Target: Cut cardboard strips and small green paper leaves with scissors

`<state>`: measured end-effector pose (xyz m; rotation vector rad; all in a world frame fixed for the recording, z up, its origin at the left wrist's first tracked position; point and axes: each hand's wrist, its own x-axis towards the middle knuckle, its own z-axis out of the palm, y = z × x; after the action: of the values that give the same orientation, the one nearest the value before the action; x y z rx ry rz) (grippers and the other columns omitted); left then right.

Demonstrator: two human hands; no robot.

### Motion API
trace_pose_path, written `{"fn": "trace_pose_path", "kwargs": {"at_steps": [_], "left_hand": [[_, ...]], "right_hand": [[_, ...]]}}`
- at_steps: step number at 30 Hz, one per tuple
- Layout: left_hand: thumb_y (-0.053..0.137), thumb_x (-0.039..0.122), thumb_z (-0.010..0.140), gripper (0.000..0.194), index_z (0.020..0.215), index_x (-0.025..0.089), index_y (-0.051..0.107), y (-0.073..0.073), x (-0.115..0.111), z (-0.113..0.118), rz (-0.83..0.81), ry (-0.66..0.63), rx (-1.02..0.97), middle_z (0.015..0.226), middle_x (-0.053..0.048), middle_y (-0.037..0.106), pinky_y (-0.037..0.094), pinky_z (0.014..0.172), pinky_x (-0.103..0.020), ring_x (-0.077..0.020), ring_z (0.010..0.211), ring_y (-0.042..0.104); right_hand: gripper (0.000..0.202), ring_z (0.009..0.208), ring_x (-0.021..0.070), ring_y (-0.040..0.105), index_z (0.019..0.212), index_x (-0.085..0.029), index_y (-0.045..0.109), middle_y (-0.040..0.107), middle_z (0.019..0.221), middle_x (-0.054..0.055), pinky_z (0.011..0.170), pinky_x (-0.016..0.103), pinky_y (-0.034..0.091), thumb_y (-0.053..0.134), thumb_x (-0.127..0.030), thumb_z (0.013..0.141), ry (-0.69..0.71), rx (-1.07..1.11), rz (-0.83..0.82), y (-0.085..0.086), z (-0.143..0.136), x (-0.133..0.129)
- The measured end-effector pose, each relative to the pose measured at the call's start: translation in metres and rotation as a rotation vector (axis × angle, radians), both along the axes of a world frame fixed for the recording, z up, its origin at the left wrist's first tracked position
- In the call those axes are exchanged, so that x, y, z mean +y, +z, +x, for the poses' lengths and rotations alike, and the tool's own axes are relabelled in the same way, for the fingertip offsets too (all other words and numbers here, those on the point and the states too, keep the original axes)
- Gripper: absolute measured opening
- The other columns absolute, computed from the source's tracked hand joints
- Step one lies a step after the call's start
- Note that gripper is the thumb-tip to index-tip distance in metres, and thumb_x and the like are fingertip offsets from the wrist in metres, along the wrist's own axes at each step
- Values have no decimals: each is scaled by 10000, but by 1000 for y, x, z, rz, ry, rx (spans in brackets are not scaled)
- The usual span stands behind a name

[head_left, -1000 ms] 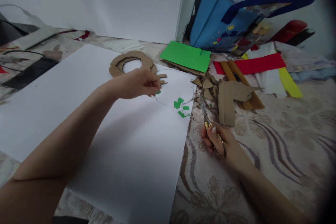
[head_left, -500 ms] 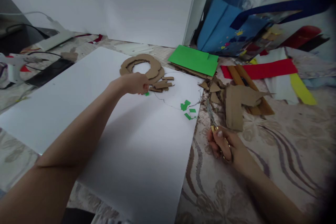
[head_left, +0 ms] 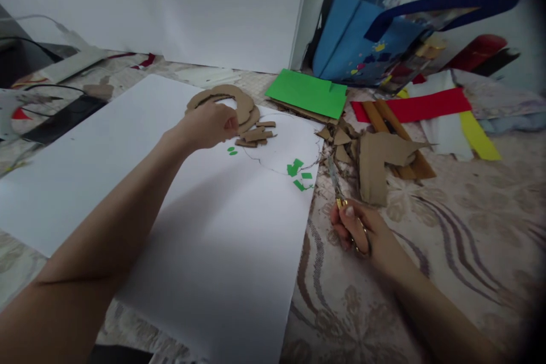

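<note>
Over the near edge of the cardboard rings (head_left: 244,108) is my left hand (head_left: 211,124), its fingers curled; whether anything is between them is hidden. Two small green ovals (head_left: 232,151) lie on the white sheet (head_left: 222,239) just below it. Small cardboard strips (head_left: 257,135) sit beside the rings. My right hand (head_left: 352,224) holds gold-handled scissors (head_left: 335,177) at the sheet's right edge, blades pointing away from me. Green scraps (head_left: 295,168) lie on the sheet left of the scissors, near a pencil outline.
Green card (head_left: 307,92) lies behind the sheet, with a blue bag (head_left: 358,34) beyond. Cardboard offcuts (head_left: 375,165), a red strip (head_left: 430,107) and a yellow strip (head_left: 484,136) are at the right. A black object (head_left: 66,118) lies at the left.
My left hand has lifted away from the green ovals toward the rings, uncovering them. My right hand still holds the scissors. The whole view has shifted slightly.
</note>
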<state>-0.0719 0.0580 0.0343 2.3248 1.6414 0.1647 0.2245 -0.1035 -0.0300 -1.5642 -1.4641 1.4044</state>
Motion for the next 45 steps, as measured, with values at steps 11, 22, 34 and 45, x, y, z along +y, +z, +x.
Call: {"fn": "trace_pose_path", "kwargs": {"at_steps": [11, 22, 34, 45], "left_hand": [[517, 181, 818, 162, 841, 154, 675, -32, -53, 73, -2, -354, -342, 774, -41, 667, 428, 607, -239, -129, 655, 581], [428, 160, 882, 216, 976, 157, 622, -59, -69, 97, 114, -564, -216, 984, -91, 603, 462, 691, -276, -175, 847, 579], [522, 144, 823, 147, 921, 146, 631, -60, -60, 95, 7, -282, -653, 861, -43, 662, 458, 629, -225, -103, 688, 575], [513, 152, 823, 130, 844, 161, 641, -62, -63, 95, 30, -439, -359, 878, -66, 609, 448, 679, -273, -158, 783, 560]], "right_hand": [[499, 420, 80, 373, 692, -183, 474, 385, 516, -52, 386, 209, 356, 426, -664, 816, -43, 100, 5, -2, -1, 1], [505, 411, 85, 391, 682, -190, 482, 399, 496, -47, 392, 222, 347, 427, -677, 803, -56, 81, 16, 2, -4, 3], [501, 410, 79, 392, 694, -189, 474, 394, 511, -54, 395, 209, 349, 411, -670, 818, -52, 80, 13, -3, -3, 3], [487, 424, 82, 401, 683, -187, 471, 407, 529, -51, 416, 213, 337, 412, -645, 836, -46, 49, 24, -4, -3, 2]]}}
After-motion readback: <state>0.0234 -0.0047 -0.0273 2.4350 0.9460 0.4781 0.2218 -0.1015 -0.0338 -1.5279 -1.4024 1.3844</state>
